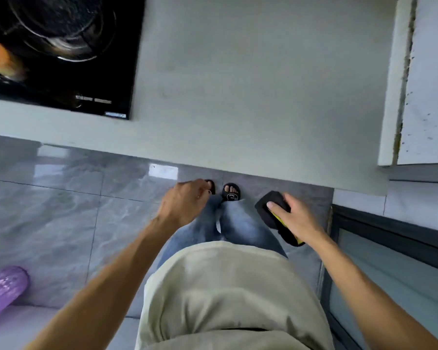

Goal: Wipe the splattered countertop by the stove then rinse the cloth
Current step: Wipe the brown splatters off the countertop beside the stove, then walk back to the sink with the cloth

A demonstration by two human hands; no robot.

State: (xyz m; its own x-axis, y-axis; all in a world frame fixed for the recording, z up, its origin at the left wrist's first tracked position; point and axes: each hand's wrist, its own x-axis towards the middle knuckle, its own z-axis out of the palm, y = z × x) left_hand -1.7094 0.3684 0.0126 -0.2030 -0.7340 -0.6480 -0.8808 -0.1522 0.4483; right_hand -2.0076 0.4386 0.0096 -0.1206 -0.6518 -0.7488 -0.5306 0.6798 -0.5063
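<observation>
My right hand (pixel 295 218) grips a black and yellow cleaning pad (pixel 271 210) below the front edge of the countertop, over the floor. My left hand (pixel 185 202) hangs loosely curled in front of my legs and holds nothing. The pale grey countertop (pixel 250 84) stretches across the upper part of the view. A black glass stove (pixel 61 54) with a round burner is set into it at the upper left. Any splatter on the countertop is too faint to make out.
A white wall or cabinet side (pixel 430 84) with dark specks borders the countertop on the right. A dark-framed glass door (pixel 390 248) stands at the lower right. A purple plastic object (pixel 3 289) lies on the glossy grey floor tiles (pixel 61 210) at the lower left.
</observation>
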